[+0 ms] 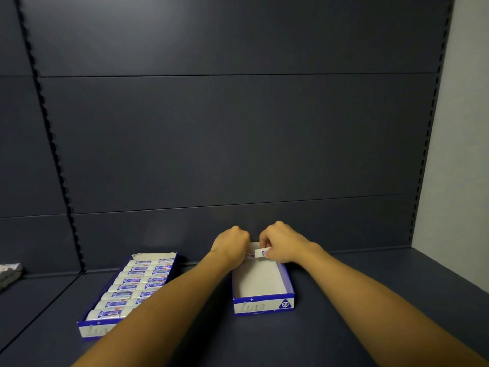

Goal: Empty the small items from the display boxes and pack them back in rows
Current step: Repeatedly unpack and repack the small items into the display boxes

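Head view: two display boxes sit on the dark shelf [370, 300], well apart. Left box [90, 329], blue and white, is packed with erasers [124, 280] in two columns; I count about eight rows, though my left forearm covers the near right part, so the total is uncertain. Right box [288, 287], marked "2B" on its front wall, shows a bare white floor over its near and middle part. My two hands meet over its far end. My right hand [284, 245] pinches one eraser [262, 252] between curled fingers and thumb, white end pointing left, the eraser at the box's back edge. My left hand [231, 246] is curled, knuckles up, just beside the right; a small blue-and-white edge shows at its fingertips, probably a second eraser, but I cannot tell whether it grips it. One crumpled grey-white object [9, 274] lies at the far left of the shelf, too blurred to identify. Slotted uprights [50, 144] run up the dark back panel on both sides.
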Demonstrator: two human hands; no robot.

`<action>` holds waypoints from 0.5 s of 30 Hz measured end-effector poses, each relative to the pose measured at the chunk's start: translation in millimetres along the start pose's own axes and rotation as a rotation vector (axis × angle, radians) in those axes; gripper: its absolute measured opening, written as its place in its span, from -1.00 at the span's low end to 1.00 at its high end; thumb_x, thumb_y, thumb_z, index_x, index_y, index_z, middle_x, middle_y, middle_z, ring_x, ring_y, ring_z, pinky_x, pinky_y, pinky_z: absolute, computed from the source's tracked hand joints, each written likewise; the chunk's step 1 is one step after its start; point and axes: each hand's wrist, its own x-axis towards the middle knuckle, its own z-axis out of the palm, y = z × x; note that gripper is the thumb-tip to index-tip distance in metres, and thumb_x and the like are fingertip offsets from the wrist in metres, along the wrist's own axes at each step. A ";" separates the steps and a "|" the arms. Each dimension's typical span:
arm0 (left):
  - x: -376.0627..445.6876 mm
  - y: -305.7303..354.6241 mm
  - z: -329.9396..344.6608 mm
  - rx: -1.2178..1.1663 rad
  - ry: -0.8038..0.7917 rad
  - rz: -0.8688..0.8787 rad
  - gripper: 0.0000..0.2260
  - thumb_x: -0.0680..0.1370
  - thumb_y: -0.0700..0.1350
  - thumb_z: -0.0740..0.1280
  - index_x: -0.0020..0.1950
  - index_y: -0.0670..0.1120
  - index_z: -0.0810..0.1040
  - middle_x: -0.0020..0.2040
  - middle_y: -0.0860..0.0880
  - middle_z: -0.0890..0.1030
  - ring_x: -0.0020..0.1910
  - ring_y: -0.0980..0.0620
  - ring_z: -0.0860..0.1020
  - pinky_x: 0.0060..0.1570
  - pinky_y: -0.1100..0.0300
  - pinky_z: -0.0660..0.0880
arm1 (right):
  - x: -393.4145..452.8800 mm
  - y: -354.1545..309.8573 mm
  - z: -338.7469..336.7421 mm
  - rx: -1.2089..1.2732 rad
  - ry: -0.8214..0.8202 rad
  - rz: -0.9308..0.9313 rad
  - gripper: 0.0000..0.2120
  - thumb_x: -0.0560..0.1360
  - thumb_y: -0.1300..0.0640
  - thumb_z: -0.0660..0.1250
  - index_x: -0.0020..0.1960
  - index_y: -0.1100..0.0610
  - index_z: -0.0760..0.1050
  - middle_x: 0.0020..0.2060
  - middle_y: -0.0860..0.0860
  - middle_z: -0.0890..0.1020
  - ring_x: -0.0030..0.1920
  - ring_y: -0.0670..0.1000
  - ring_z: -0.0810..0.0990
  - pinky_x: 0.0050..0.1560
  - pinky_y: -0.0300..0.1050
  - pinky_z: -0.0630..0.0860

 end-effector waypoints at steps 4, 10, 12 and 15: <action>-1.1 0.5 2.3 -0.037 0.012 -0.040 -0.79 0.60 -0.14 0.37 0.20 -0.13 0.66 0.08 -0.13 0.66 -0.01 -0.10 0.63 0.05 0.03 0.61 | -1.3 0.7 -0.8 0.078 0.040 0.018 -0.88 0.44 0.19 0.44 -0.05 0.03 0.65 -0.12 -0.03 0.63 -0.12 -0.02 0.62 -0.08 -0.02 0.66; -2.5 4.0 4.5 -0.054 0.025 -0.047 -0.79 0.62 -0.15 0.33 0.23 -0.14 0.63 0.08 -0.15 0.64 0.00 -0.10 0.63 0.04 0.06 0.59 | -1.9 -1.4 -1.4 0.121 0.071 0.026 -0.88 0.45 0.19 0.47 -0.04 0.02 0.65 -0.16 -0.09 0.60 -0.15 -0.07 0.61 -0.12 -0.13 0.62; -2.9 4.2 6.2 -0.063 0.027 -0.052 -0.79 0.62 -0.15 0.34 0.23 -0.14 0.63 0.09 -0.14 0.64 0.00 -0.10 0.63 0.06 0.04 0.60 | -1.4 -2.2 -2.2 0.131 0.082 0.034 -0.88 0.44 0.21 0.46 -0.07 0.02 0.65 -0.19 -0.11 0.60 -0.18 -0.08 0.61 -0.14 -0.14 0.62; -3.9 3.6 6.1 -0.071 0.043 -0.051 -0.81 0.61 -0.15 0.35 0.20 -0.13 0.64 0.11 -0.14 0.63 0.01 -0.11 0.62 0.05 0.05 0.59 | 0.7 -4.1 -3.2 0.128 0.100 0.049 -0.86 0.42 0.24 0.43 -0.10 0.02 0.65 -0.22 -0.12 0.60 -0.20 -0.08 0.61 -0.15 -0.12 0.63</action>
